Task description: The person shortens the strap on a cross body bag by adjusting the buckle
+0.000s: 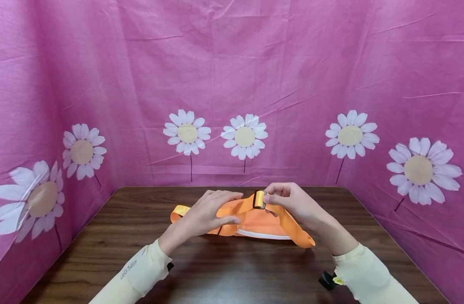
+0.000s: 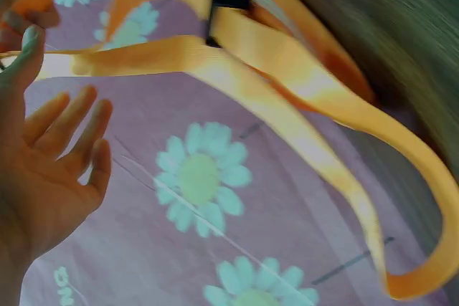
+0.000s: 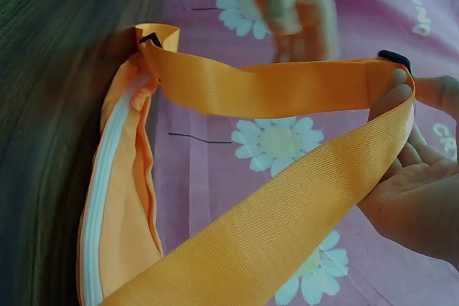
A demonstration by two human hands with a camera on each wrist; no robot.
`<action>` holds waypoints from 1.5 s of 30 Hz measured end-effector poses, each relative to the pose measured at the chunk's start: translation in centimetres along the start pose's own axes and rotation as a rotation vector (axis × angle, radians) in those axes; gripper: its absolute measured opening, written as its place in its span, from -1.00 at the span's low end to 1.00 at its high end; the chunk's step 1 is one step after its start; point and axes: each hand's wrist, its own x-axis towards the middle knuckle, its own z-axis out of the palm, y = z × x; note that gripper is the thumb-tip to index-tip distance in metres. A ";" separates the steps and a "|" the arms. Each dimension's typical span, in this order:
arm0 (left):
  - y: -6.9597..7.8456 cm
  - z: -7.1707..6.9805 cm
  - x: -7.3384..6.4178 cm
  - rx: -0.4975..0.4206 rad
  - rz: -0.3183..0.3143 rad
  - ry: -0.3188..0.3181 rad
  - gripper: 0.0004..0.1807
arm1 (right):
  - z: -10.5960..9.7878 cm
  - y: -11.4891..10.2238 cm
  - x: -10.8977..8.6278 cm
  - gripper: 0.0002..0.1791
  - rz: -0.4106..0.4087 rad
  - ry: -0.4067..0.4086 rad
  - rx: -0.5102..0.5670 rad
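An orange bag with a white zipper lies on the table, its wide orange strap raised above it. My right hand pinches the strap beside a black slider buckle and holds it up. In the right wrist view the strap passes over those fingers and slopes down toward the camera. My left hand is to the left, fingers loosely extended near the strap, gripping nothing. A second black buckle sits on the strap by the bag, and a strap loop hangs out on the left.
The dark wooden table ends at a pink cloth printed with white daisies, which stands behind and on both sides. Black wrist devices show below the pale sleeves.
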 end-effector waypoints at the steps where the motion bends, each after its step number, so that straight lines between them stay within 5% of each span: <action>1: 0.4 -0.1 0.1 -0.013 0.019 0.028 -0.25 | 0.2 0.1 0.0 -0.77 0.001 -0.013 -0.012; 7: 2.7 -0.3 0.4 -0.018 0.139 0.164 -0.26 | 1.5 0.7 0.4 -0.82 -0.009 -0.063 -0.142; 18: 3.2 -0.2 0.6 0.053 0.200 0.219 -0.36 | 2.0 1.1 0.6 -0.78 0.034 -0.144 -0.147; 22: 3.0 -0.6 0.5 -0.006 0.184 0.218 -0.43 | 0.9 0.8 0.5 -0.71 0.090 -0.144 -0.142; 27: 2.9 -0.7 0.5 -0.199 0.164 0.198 -0.44 | -0.2 0.3 0.2 -0.69 0.156 -0.135 -0.193; 31: 2.9 -0.6 0.5 -0.285 0.157 0.180 -0.43 | 0.0 0.1 0.0 -0.71 0.140 -0.146 -0.175; 36: 3.2 -0.5 0.4 -0.319 0.131 0.165 -0.46 | 0.8 0.4 -0.1 -0.72 0.114 -0.126 -0.131; 45: 3.4 -0.6 0.5 -0.268 0.181 0.188 -0.45 | 1.4 0.6 0.0 -0.78 0.114 -0.111 -0.145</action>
